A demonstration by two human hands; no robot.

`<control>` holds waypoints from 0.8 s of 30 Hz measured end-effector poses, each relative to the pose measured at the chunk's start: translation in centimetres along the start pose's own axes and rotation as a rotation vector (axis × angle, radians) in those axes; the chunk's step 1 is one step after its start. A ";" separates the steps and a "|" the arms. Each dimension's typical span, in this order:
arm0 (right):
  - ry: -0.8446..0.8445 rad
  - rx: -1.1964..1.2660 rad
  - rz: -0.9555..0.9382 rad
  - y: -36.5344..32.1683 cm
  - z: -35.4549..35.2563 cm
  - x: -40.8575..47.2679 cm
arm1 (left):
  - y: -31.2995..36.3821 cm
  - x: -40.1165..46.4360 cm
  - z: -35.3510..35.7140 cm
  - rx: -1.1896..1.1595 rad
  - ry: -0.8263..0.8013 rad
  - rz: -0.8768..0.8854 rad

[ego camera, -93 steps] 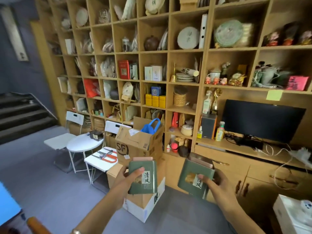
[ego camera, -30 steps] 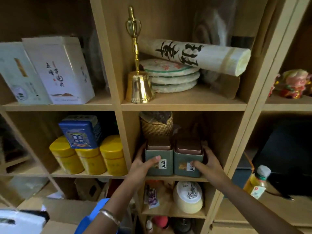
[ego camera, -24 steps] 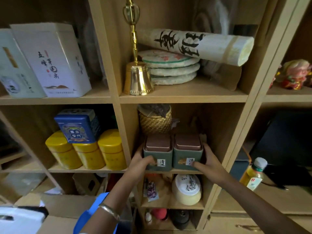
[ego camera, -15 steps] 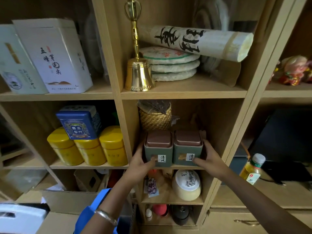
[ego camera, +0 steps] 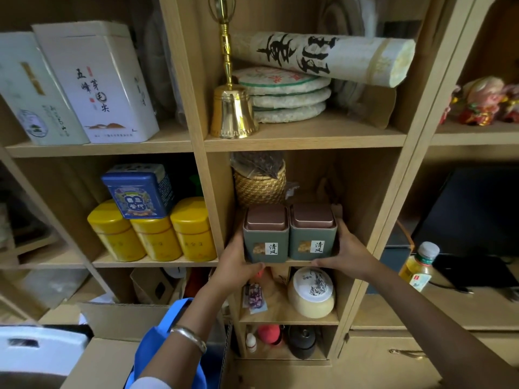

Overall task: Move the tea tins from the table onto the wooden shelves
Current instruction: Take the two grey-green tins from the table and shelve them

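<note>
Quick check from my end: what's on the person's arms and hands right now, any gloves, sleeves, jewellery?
No gloves: both hands, left and right, are bare. The forearms are bare too, with no sleeves over them. The left wrist carries a thin, plain metal bangle, silvery gold. No rings or watch can be made out. A bit of white cloth shows at the frame's bottom edge by the left arm, possibly a sleeve.

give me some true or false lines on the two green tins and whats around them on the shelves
1. The two green tins stand side by side in one compartment. True.
2. The left hand is on the blue tin. False: it holds the left green tin.
3. A woven basket sits behind the green tins. True.
4. The brass bell shares their compartment. False: it stands one shelf above.
5. The right hand holds the right green tin. True.
</note>
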State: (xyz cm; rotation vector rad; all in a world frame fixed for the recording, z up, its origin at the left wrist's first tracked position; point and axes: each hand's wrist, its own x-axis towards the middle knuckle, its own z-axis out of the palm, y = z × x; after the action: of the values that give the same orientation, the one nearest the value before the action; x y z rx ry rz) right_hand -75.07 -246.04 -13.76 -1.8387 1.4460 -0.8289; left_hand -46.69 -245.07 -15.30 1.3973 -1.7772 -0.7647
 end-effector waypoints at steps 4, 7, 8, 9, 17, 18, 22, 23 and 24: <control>-0.009 0.005 -0.001 -0.1 -0.1 0.1 | 0.1 0.1 0.1 -0.006 0.012 0.003; -0.016 0.005 0.005 -0.1 -0.2 0.2 | 0.1 0.1 0.2 -0.023 0.030 -0.017; -0.019 0.004 0.007 -0.1 -0.2 0.2 | 0.2 0.2 0.2 -0.028 0.031 -0.022; -0.020 -0.002 0.008 -0.2 -0.2 0.2 | 0.3 0.2 0.3 -0.031 0.031 -0.028; 0.005 -0.029 0.004 0.3 0.0 0.3 | 0.8 0.4 0.2 -0.037 0.048 -0.086; 0.004 -0.028 0.002 0.3 0.0 0.3 | 0.8 0.3 0.3 -0.032 0.069 -0.086; 0.002 -0.029 0.002 0.5 0.1 0.5 | 1.0 0.1 0.6 -0.023 0.097 -0.071; 0.003 -0.030 0.002 0.5 0.1 0.4 | 0.9 0.1 0.6 -0.025 0.091 -0.069; 0.002 -0.031 0.001 0.5 0.1 0.5 | 1.0 0.2 0.5 -0.026 0.086 -0.067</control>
State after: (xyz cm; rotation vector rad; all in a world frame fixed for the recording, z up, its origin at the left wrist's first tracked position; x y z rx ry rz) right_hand -75.19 -246.57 -14.14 -1.8598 1.4691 -0.8127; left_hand -47.64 -245.00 -14.76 1.4577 -1.6564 -0.7488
